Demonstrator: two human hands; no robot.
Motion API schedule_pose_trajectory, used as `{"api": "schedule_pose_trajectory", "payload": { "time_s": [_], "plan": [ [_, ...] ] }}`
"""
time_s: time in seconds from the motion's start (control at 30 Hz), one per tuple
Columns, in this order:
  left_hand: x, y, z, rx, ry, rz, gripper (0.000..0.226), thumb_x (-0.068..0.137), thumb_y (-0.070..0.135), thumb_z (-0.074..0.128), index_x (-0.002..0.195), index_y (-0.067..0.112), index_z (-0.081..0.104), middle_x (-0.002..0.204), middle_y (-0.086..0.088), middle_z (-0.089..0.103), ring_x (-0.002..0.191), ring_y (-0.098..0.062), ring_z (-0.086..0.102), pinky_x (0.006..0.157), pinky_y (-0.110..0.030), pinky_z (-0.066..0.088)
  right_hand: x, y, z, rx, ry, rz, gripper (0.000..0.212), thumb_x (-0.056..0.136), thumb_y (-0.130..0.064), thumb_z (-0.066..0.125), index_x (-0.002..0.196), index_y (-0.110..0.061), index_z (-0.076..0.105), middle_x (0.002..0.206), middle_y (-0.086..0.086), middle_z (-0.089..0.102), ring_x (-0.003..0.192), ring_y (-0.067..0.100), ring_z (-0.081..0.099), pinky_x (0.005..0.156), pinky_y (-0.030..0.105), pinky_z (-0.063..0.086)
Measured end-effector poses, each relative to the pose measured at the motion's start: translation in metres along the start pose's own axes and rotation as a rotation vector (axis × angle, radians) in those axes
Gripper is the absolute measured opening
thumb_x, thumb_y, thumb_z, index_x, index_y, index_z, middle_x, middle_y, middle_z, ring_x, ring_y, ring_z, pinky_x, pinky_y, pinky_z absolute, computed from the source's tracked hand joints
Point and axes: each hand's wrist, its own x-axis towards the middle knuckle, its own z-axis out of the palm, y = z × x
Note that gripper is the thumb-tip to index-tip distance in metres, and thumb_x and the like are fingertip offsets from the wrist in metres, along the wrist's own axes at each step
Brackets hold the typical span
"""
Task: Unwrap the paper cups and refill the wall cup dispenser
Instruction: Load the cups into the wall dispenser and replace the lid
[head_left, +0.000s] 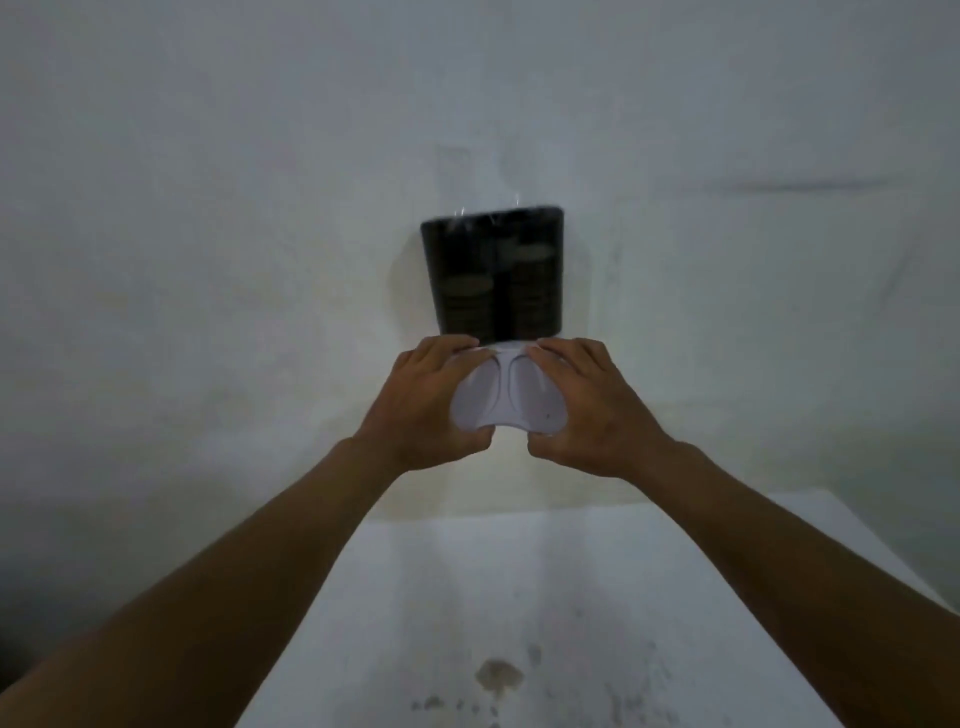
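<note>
While I reach up with both arms, the dispenser (496, 275) hangs on the wall (208, 182) dead ahead and just above my hands, its long axis running up and down. My left hand (423, 405) is curled round the left side of its white base (506, 397), fingers on top near the lower edge of the dark housing and thumb tucked under the bottom lip. It is closed on the base, not flat or spread.

Through the dark tinted housing I make out two columns side by side, and what look like stacked cups in each; the left stack seems to stop lower than the right, though the picture is dim and I can't count them. The white base shows two rounded lobes, one under each column.

My right hand (587, 410) mirrors the left, gripping the right lobe with fingers over the top and thumb beneath. Both hands sit level and about equally near, so neither leads. I judge that whatever comes next turns on that vertical axis, so both hands must work evenly.

Below my forearms lies the white bench (519, 597), stained near its front. No wrapped cups show anywhere.
</note>
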Motion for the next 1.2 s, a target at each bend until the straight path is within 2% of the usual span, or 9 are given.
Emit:
{"api": "schedule_pose_trajectory", "payload": {
  "time_s": [0.2,0.43,0.6,0.67,0.77,0.87,0.97,1.07,1.2],
  "plan": [
    [0.08,-0.008,-0.051,0.08,0.148,0.042,0.09,0.063,0.059,0.074,0.138,0.014,0.053,0.141,-0.006,0.051,0.13,-0.027,0.046,0.103,-0.044,0.042,0.07,0.014,-0.064,-0.076,0.142,-0.101,0.099,0.066,-0.057,0.063,0.15,-0.013,0.036,0.151,0.002,0.039,0.138,0.025,0.03,0.11,0.046,0.038],
    [0.133,-0.035,-0.058,0.045,0.159,0.002,0.089,0.064,0.054,0.079,0.139,0.016,0.051,0.14,-0.004,0.051,0.126,-0.025,0.047,0.101,-0.046,0.047,0.131,0.03,-0.084,-0.053,0.095,-0.097,0.102,0.063,-0.058,0.06,0.151,-0.014,0.034,0.152,0.002,0.036,0.14,0.022,0.026,0.113,0.046,0.034],
    [0.149,-0.053,-0.055,0.022,0.2,-0.019,0.075,0.068,0.054,0.075,0.132,0.018,0.06,0.139,-0.006,0.052,0.123,-0.024,0.049,0.099,-0.036,0.046,0.164,0.04,-0.081,0.008,0.059,-0.098,0.102,0.063,-0.058,0.064,0.15,-0.014,0.036,0.154,0.0,0.036,0.143,0.019,0.024,0.117,0.041,0.03],
    [0.152,-0.06,-0.051,-0.01,0.227,-0.018,0.06,0.072,0.047,0.076,0.124,0.017,0.068,0.137,-0.009,0.055,0.122,-0.025,0.052,0.099,-0.033,0.045,0.175,0.046,-0.077,0.059,0.072,-0.091,0.093,0.064,-0.057,0.067,0.145,-0.018,0.046,0.153,0.0,0.039,0.141,0.017,0.027,0.117,0.039,0.03],
    [0.155,-0.065,-0.045,-0.029,0.247,-0.041,0.045,0.079,0.034,0.078,0.119,0.014,0.072,0.135,-0.011,0.058,0.119,-0.025,0.057,0.098,-0.03,0.047,0.186,0.052,-0.071,0.175,0.094,-0.099,0.064,0.071,-0.043,0.073,0.131,-0.024,0.063,0.146,0.002,0.049,0.138,0.019,0.037,0.116,0.036,0.031],
    [0.153,-0.071,-0.039,-0.024,0.234,-0.079,0.044,0.085,0.041,0.07,0.118,0.012,0.071,0.129,-0.011,0.062,0.114,-0.025,0.061,0.093,-0.029,0.05,0.187,0.056,-0.061,0.254,0.106,-0.114,0.043,0.081,-0.023,0.075,0.124,-0.02,0.069,0.139,0.005,0.058,0.134,0.019,0.045,0.112,0.027,0.033],
    [0.148,-0.07,-0.031,0.013,0.231,-0.09,0.045,0.088,0.043,0.066,0.122,0.012,0.07,0.122,-0.009,0.066,0.108,-0.023,0.062,0.091,-0.032,0.053,0.18,0.058,-0.052,0.268,0.147,-0.133,0.04,0.086,-0.021,0.072,0.125,-0.019,0.068,0.136,0.003,0.061,0.133,0.016,0.047,0.113,0.029,0.035],
    [0.144,-0.065,-0.028,0.016,0.239,-0.125,0.047,0.092,0.046,0.061,0.125,0.014,0.068,0.127,-0.007,0.066,0.112,-0.021,0.061,0.096,-0.029,0.05,0.174,0.058,-0.046,0.239,0.222,-0.177,0.037,0.086,-0.02,0.071,0.123,-0.014,0.069,0.13,0.006,0.065,0.129,0.019,0.052,0.112,0.032,0.038],
    [0.144,-0.06,-0.03,0.039,0.204,-0.133,0.046,0.095,0.045,0.055,0.128,0.016,0.067,0.131,-0.006,0.064,0.118,-0.024,0.06,0.109,-0.047,0.044,0.167,0.057,-0.036,0.166,0.356,-0.193,0.036,0.087,-0.027,0.066,0.119,-0.012,0.071,0.122,0.007,0.069,0.118,0.023,0.059,0.106,0.039,0.046]
  ]
}}
